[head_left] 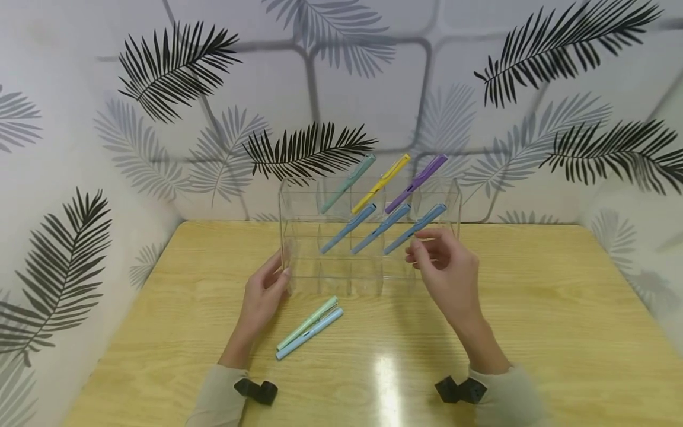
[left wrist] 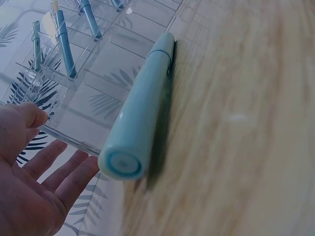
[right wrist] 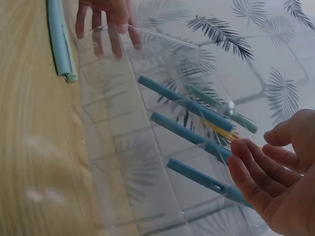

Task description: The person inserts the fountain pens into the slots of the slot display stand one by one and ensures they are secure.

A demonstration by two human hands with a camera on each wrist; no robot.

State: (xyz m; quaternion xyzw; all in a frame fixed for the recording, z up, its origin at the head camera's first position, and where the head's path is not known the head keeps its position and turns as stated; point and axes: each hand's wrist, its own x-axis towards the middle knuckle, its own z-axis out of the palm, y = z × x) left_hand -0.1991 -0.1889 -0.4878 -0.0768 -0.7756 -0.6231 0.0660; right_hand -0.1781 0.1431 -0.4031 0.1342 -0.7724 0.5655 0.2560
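Observation:
A clear acrylic pen rack (head_left: 333, 268) stands on the table. My left hand (head_left: 265, 295) grips its left side edge, with the thumb (left wrist: 35, 116) on one side of the panel and the fingers (left wrist: 69, 172) on the other. In the middle tier lean three blue pens, the rightmost blue pen (head_left: 408, 235) beside my right hand (head_left: 452, 270). That hand's fingers are loosely bent, its fingertips (right wrist: 238, 150) right by this pen and its thumb apart from them. A teal pen (head_left: 347, 185), a yellow pen (head_left: 380, 185) and a purple pen (head_left: 416, 184) lean in the tier above.
A light green pen (head_left: 306, 324) and a light blue pen (head_left: 309, 334) lie side by side on the wooden table (head_left: 560, 308), in front of the rack and near my left wrist. Behind the rack rises a wall (head_left: 368, 101) with a leaf pattern.

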